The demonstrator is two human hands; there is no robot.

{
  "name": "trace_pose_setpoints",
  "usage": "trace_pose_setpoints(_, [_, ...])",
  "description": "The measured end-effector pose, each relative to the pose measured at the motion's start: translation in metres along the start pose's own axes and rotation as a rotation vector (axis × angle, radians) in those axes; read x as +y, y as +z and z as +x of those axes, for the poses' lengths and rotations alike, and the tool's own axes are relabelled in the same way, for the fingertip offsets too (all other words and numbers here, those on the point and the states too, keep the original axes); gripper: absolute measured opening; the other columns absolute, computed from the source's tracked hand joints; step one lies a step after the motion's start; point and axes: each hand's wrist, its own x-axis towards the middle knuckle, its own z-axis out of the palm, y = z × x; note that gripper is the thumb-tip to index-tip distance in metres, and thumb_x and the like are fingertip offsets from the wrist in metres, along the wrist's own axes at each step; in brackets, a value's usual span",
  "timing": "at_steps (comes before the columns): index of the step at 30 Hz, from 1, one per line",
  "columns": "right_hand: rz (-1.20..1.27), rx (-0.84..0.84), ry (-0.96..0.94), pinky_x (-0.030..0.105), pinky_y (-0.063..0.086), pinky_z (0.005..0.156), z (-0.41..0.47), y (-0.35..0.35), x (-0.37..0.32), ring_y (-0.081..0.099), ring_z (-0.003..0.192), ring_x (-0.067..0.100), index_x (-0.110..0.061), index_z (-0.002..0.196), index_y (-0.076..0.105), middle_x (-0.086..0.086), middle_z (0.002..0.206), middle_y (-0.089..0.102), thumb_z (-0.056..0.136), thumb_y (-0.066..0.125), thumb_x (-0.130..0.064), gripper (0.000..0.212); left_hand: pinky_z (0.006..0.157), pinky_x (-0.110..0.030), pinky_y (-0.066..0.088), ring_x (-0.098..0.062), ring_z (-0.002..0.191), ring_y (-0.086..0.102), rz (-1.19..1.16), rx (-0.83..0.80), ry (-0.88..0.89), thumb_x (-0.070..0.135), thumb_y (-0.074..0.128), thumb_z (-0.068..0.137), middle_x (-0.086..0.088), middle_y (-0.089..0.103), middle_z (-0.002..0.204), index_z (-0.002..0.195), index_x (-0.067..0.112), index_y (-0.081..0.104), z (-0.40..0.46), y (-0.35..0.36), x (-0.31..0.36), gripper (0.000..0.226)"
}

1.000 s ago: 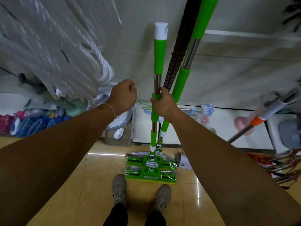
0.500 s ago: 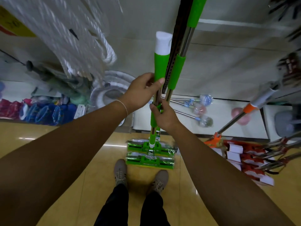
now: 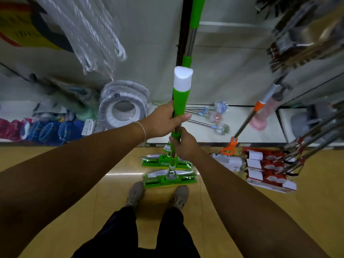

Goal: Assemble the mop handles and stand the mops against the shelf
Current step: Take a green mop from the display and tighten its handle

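Nearest, both hands grip one upright green mop handle [image 3: 180,101]: the right hand [image 3: 184,144] curls round a lower green collar, and the left hand [image 3: 163,121] wraps the upper grip just below its white cap [image 3: 182,77]. Its wrapped mop head [image 3: 169,178] rests on the floor [image 3: 74,183] before the shoes; the label print is unreadable. Beyond, a second green mop [image 3: 191,34] leans on the shelf [image 3: 232,45].
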Motion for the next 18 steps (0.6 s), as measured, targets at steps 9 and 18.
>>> trace_pose_setpoints(9, [0.037,0.339,-0.02,0.034,0.038,0.068,-0.095,-0.019,-0.028,0.06,0.095,0.037,-0.005,0.12,0.045,0.016,0.102,0.063,0.098,0.054,-0.025,0.031,0.058,-0.01,0.032,0.004,0.067,0.048,0.146,-0.107,0.346,0.046,0.052,0.094,0.016,0.045,0.072,0.074,0.035,0.036,-0.038,-0.011,0.077,0.028])
trace_pose_setpoints(18, [0.049,0.571,0.026,0.037,0.045,0.077,-0.208,-0.078,-0.047,0.059,0.099,0.032,-0.009,0.121,0.046,0.011,0.103,0.06,0.098,0.054,-0.03,0.031,0.055,-0.006,0.038,0.014,0.058,0.055,0.073,-0.295,0.634,0.052,0.057,0.088,0.012,0.058,0.061,0.076,0.028,0.05,-0.06,0.012,0.198,0.028])
